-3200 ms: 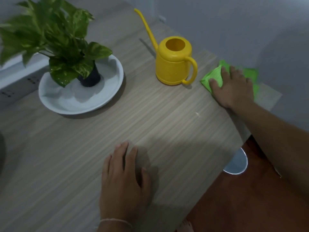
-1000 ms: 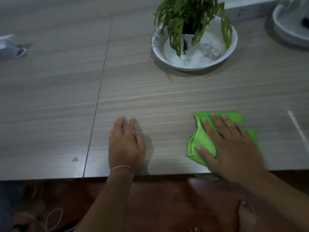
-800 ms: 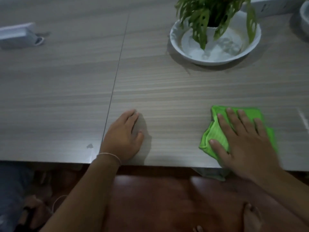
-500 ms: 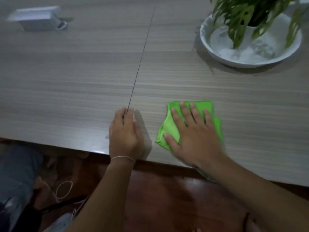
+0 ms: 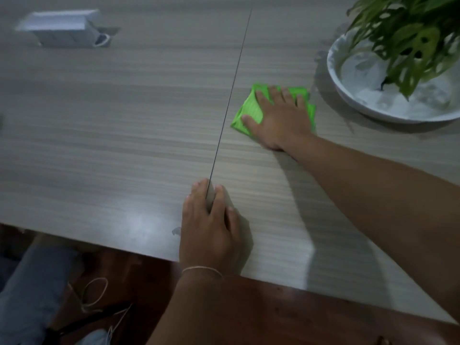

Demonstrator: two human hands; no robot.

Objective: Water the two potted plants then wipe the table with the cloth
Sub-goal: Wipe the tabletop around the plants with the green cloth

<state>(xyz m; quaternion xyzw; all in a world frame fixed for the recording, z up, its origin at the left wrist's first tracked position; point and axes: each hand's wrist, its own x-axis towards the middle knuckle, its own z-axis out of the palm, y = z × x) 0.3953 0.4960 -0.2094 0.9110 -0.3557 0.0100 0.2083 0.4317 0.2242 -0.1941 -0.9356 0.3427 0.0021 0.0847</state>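
Head view: right hand (image 5: 278, 118) flat, fingers straight, pressing the green cloth (image 5: 249, 110) onto the tabletop (image 5: 112, 145), just right of the seam (image 5: 231, 88). Left hand (image 5: 210, 232) flat and holding nothing, resting at the near edge across the seam. Plant (image 5: 408, 43) in a white dish (image 5: 348, 95) near the cloth, far right; white box (image 5: 59, 28) far left.

Table (image 5: 99, 135): pale wood-grain top in 2 panels, joined at a dark seam (image 5: 231, 88). Floor (image 5: 249, 317): dark reddish-brown. Lighting: dim, with 1 soft glare patch (image 5: 139, 220) near the front edge.
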